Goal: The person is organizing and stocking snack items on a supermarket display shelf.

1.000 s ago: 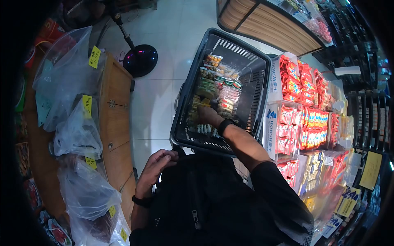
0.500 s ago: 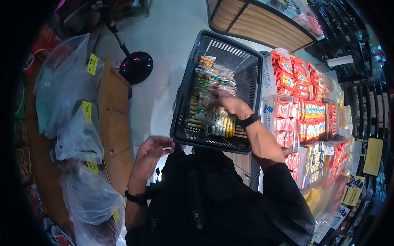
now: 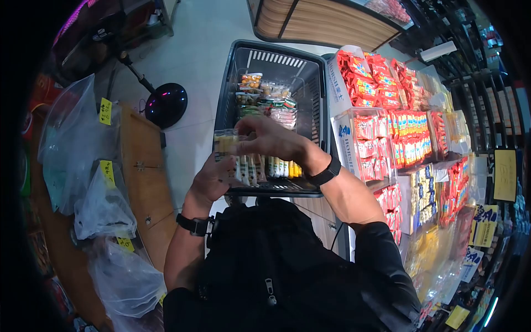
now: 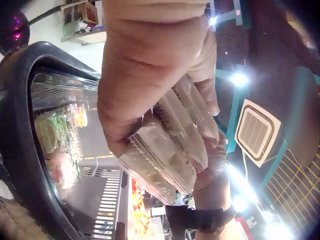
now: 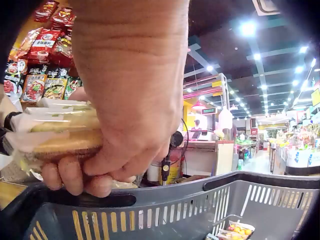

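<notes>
Over the near left corner of a dark grey shopping basket, both hands hold a bunch of small clear-wrapped snack packets. My left hand grips the packets from below, and the left wrist view shows its thumb and fingers around several crimped wrapper ends. From the other side, my right hand has its fingers curled under the stacked yellowish packets, close above the basket rim. Inside the basket lie rows of other packets: orange ones, pinkish ones and yellow-and-white ones.
Right of the basket stand stacked clear bins of red snack packets. A wooden cabinet topped with plastic-covered goods and yellow price tags lines the left. A round black stand base is on the floor; a wood-slatted counter is beyond.
My right hand has come up from among the basket's packets and moved left, holding packets. My left hand has moved in over the basket's near corner and now grips them too.
</notes>
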Tool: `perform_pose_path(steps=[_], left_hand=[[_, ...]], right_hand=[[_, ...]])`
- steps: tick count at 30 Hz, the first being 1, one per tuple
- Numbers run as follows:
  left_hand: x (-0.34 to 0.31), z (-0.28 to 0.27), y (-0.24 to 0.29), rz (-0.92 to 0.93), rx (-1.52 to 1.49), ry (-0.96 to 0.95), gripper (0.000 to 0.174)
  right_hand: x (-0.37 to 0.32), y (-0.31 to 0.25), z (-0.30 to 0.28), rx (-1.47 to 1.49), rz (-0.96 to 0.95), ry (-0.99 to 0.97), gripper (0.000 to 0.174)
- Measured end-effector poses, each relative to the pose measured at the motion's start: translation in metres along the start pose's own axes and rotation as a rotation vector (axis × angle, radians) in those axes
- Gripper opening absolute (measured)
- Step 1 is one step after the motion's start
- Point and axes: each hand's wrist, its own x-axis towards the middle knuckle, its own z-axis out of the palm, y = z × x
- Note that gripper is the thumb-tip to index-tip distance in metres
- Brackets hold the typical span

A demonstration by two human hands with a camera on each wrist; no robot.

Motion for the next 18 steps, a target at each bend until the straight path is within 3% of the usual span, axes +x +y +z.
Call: perform_pose_path(steps=[1,3,4,7,8,10,13,17,18], left_hand=[[-0.003,-0.007,-0.002,-0.008,-0.068,0.004,0.063],[-0.011,-0.016,-0.005,-0.017,-0.204,0.01,0.063],[-0.014,-0.021,-0.004,-0.029,-0.298,-0.085,0.073],[-0.026,-0.034,-0.01,0.126,-0.262,-0.086,0.091],[-0.032,-0.037,-0.012,0.153,-0.276,-0.008,0.1],[-0.042,-0.038,-0.01,0.199,-0.28,0.014,0.101],[-0.053,-0.042,-0.008,0.239,-0.276,0.042,0.102],[-0.062,-0.048,-0.008,0.243,-0.302,0.082,0.097],[-0.063,-0.05,-0.009,0.241,-0.312,0.087,0.096]], right_hand=[[-0.001,0.003,0.001,0.06,-0.024,-0.019,0.052],[0.003,0.01,-0.009,0.145,0.119,0.097,0.051],[0.006,0.016,-0.016,0.185,0.19,0.156,0.052],[0.019,0.091,-0.039,-0.354,0.341,0.056,0.052],[0.015,0.111,-0.034,-0.474,0.305,0.058,0.054],[0.006,0.141,-0.02,-0.716,0.226,0.052,0.061],[0.021,0.158,-0.004,-0.787,0.562,0.054,0.067],[0.029,0.187,-0.001,-0.925,0.593,-0.037,0.053],[0.027,0.193,0.004,-0.993,0.504,0.038,0.051]])
